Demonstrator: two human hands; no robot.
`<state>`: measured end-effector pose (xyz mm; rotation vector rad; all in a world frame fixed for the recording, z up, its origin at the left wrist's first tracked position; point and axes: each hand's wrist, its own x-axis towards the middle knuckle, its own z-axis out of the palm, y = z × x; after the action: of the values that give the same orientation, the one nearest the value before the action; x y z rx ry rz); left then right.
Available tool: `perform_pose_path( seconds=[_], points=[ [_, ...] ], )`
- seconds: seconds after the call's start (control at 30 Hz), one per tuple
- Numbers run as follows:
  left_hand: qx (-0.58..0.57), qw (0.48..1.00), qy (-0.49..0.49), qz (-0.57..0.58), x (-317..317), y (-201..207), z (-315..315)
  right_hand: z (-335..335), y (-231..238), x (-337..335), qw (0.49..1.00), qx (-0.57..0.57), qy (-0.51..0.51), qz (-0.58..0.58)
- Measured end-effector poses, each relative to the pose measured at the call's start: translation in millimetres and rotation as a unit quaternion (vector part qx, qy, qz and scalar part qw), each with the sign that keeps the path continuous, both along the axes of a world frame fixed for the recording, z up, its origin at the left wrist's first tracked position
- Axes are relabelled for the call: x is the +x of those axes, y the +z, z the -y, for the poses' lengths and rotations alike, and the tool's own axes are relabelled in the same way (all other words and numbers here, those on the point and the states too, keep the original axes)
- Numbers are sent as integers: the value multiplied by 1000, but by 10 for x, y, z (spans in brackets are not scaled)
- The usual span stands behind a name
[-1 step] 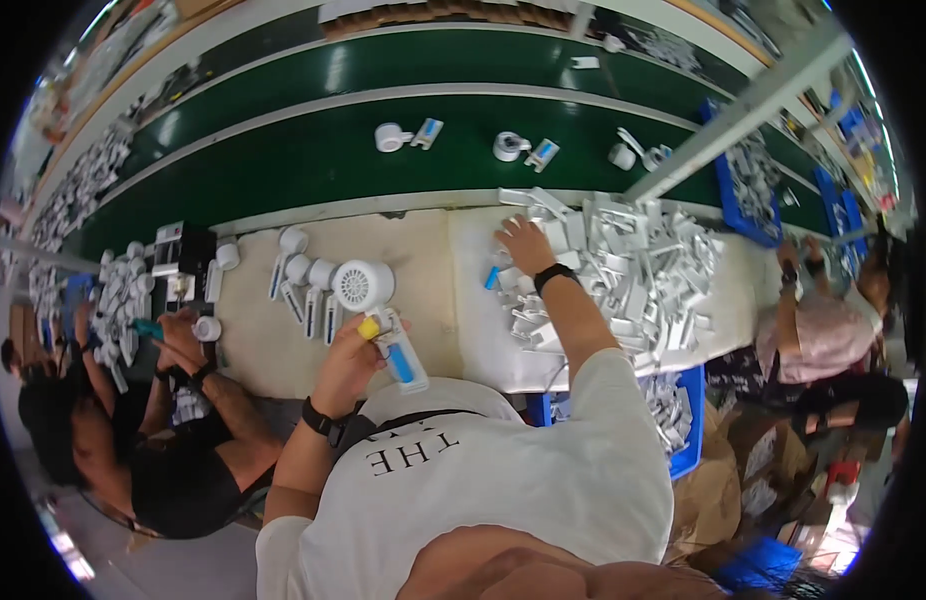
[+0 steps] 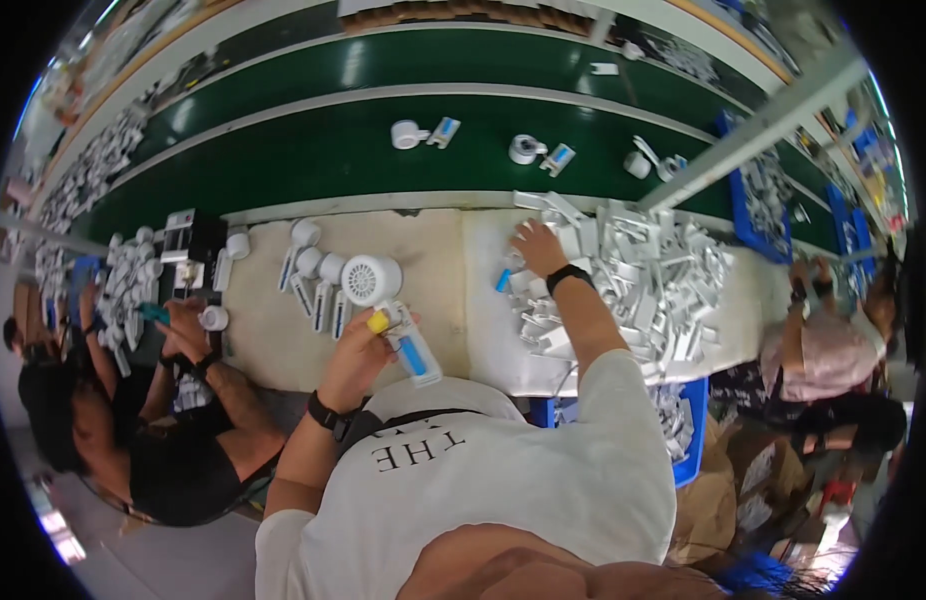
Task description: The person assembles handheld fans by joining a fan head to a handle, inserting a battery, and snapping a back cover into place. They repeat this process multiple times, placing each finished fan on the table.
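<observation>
My left hand is closed around the handle of a white handheld fan, grille facing up. The handle is uncovered and shows a blue battery cell; something yellow sits at my thumb and fingertips. To the right, my right hand rests with spread fingers on the left edge of a heap of white plastic casing parts. Nothing shows in its grip. Beside it lies a small blue cylinder. Several more white fans lie left of the held one.
Beyond the cream worktable runs a green conveyor belt with fan parts on it. A grey post slants over the right side. A blue crate of parts stands below the table edge. Co-workers sit left and right.
The whole view has shifted slightly, so things appear a little further right. Both my hands keep their places relative to the fan and the heap.
</observation>
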<state>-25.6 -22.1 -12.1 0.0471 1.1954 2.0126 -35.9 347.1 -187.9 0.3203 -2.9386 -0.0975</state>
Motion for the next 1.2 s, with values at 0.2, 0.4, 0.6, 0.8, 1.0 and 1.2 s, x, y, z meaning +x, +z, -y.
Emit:
perform_pose_path(
  seconds=[0.2, 0.4, 0.6, 0.8, 1.0, 1.2],
  points=[
    [55, 997, 62, 8, -128, -125, -92, -62, -63, -280, 987, -148, -15, 65],
    [41, 992, 121, -12, -199, -247, -221, 812, 328, -264, 790, -583, -185, 47],
    [52, 974, 221, 6, -155, -395, -280, 1715, 1703, 245, 899, -427, 45, 84],
    [42, 974, 219, -38, 3, -334, -304, 1908, 1812, 366, 916, -396, 60, -14],
    [42, 958, 273, -72, 58, -304, -301, 2118, 1828, 441, 927, -374, 35, -10],
    [106, 964, 225, -96, 58, 67, -240, 1948, 1745, 558, 828, -558, 51, 16]
  ],
)
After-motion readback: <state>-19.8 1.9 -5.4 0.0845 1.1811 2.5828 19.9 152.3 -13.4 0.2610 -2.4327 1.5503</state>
